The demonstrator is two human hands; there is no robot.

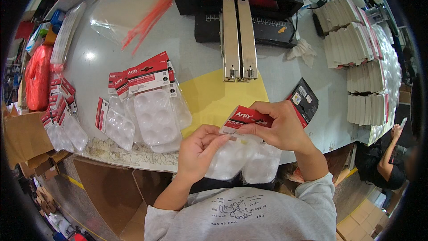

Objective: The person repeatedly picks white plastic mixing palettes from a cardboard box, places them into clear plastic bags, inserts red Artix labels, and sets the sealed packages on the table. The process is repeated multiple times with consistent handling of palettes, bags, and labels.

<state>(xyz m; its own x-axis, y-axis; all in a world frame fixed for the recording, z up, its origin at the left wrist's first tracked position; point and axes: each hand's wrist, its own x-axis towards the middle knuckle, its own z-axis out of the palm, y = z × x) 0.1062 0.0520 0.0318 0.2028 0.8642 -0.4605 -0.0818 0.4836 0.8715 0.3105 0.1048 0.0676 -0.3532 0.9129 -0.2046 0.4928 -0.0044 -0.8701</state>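
Near the table's front edge, my right hand (283,127) pinches a folded red-and-white header card (244,115) by its upper right part. My left hand (198,152) is closed, thumb against fingers, on the top of a clear bag beneath the card. Inside that bag is a white plastic paint palette (225,163) with round wells. A second white palette (262,166) hangs beside it, below my right hand; how it is held is hidden. Just beyond my right wrist lies a dark card with a red edge (304,100).
A yellow sheet (223,91) lies under a black machine (240,22) with two metal arms. Carded palettes (152,116) are piled left, near clear bags (127,6). Stacked folded cards (350,44) stand right. A cardboard box (109,192) is below; another person (381,165) is at right.
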